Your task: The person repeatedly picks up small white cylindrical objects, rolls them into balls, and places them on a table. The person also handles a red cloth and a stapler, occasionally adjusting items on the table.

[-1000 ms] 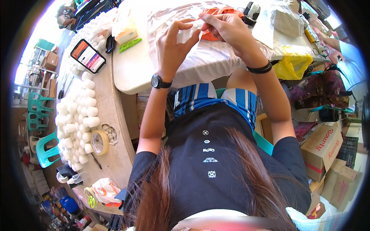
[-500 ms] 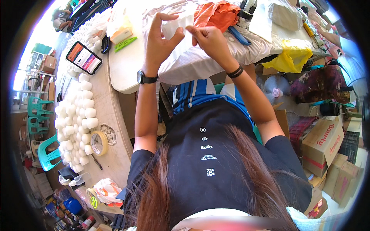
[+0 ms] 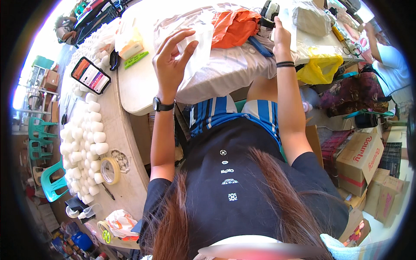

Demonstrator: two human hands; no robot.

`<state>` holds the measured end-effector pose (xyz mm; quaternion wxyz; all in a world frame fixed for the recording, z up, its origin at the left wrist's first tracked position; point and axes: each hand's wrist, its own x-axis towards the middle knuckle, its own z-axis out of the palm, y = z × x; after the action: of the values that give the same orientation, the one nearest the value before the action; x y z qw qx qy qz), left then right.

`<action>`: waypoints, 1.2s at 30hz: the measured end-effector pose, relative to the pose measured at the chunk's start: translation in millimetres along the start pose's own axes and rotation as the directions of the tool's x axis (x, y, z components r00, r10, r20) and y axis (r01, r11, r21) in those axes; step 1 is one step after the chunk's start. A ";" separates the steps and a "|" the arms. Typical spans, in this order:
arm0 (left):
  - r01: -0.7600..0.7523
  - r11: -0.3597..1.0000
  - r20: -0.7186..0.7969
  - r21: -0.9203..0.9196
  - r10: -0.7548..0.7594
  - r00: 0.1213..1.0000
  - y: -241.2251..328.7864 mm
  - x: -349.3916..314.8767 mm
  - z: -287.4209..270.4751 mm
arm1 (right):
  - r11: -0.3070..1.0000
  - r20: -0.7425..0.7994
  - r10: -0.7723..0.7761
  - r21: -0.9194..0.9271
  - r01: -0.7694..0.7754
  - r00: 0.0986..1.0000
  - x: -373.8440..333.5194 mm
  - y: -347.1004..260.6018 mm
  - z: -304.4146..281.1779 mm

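Observation:
My left hand [image 3: 171,58], wearing a black watch [image 3: 160,104], is raised over the cloth-covered table. Its thumb and fingers curve around a translucent white piece [image 3: 200,47], thin and sheet-like; its exact kind is unclear. My right hand [image 3: 282,40], with dark bands at the wrist, is at the table's far right part, fingers curled beside a black-and-white device [image 3: 270,13] and a white sheet. What its fingers hold is too small to make out. Between my hands lie an orange cloth [image 3: 235,28] and a blue-handled tool [image 3: 261,47].
At left, many white cup-shaped pieces [image 3: 82,151], a phone [image 3: 91,75] and a tape roll [image 3: 110,170] cover a side table. A yellow plastic bag [image 3: 320,68] hangs at the right edge. Cardboard boxes [image 3: 359,156] stand at right; another person [image 3: 390,65] is beyond.
My right hand has moved away from the translucent piece, rightward to the black-and-white device. My left hand stays around the piece, slightly lower. The view has shifted a little.

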<state>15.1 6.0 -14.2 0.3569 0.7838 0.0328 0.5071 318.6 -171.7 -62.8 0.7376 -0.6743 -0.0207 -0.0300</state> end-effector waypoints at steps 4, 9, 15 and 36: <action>-0.163 0.971 -0.011 0.175 0.167 0.986 4.3 0.8 0.1 | 0.989 0.098 -0.056 0.145 0.041 0.994 19.9 -11.8 13.0; -0.005 0.985 0.022 0.171 0.001 1.000 12.1 -6.1 -2.4 | 0.953 0.074 -0.288 0.118 0.278 0.955 -14.0 -20.7 14.2; -0.057 0.979 0.028 0.196 0.052 0.998 13.5 -4.9 -1.2 | 0.848 0.110 -0.449 -0.260 0.461 0.887 -52.9 15.7 3.9; -0.250 0.951 -0.136 0.182 0.276 0.952 6.0 -29.8 23.5 | 0.975 0.729 -0.215 0.121 0.186 0.650 -184.1 -122.0 13.3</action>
<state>18.0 -23.1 -39.1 0.2171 0.7645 -0.0022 0.6070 126.4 -166.3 46.5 0.6701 -0.6091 -0.3912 0.1638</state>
